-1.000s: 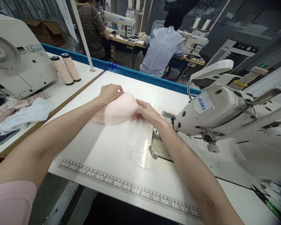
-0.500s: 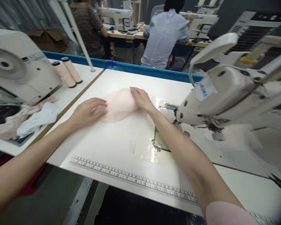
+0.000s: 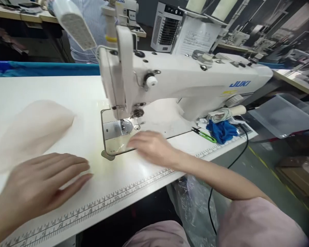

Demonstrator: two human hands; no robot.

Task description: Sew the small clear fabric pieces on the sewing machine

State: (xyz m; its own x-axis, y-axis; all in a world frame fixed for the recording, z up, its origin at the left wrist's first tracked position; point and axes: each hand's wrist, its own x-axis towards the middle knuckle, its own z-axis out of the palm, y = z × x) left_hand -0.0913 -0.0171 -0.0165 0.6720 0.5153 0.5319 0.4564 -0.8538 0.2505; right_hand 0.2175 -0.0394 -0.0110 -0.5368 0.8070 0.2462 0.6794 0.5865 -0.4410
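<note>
A thin, pale pink piece of fabric (image 3: 38,120) lies flat on the white table at the left, blurred. My left hand (image 3: 48,178) is at its lower edge, palm down, fingers stretched out and thumb a little apart, with nothing seen in it. My right hand (image 3: 151,147) is in front of the needle plate (image 3: 115,128) of a white sewing machine (image 3: 185,75). Motion smears its bent fingers, so I cannot tell whether they hold anything. Right of that hand lie green-handled thread snips (image 3: 206,134), apart from it.
A printed ruler (image 3: 113,199) runs along the table's front edge. Blue cloth (image 3: 222,131) and a thread cone (image 3: 238,110) lie at the right end, with a black cable (image 3: 244,151) hanging down. Beyond the table sits a person in a striped shirt (image 3: 86,34).
My view has swung right towards the sewing machine. My right hand has let go of the fabric and moved to the front of the needle plate. The fabric remains on the table.
</note>
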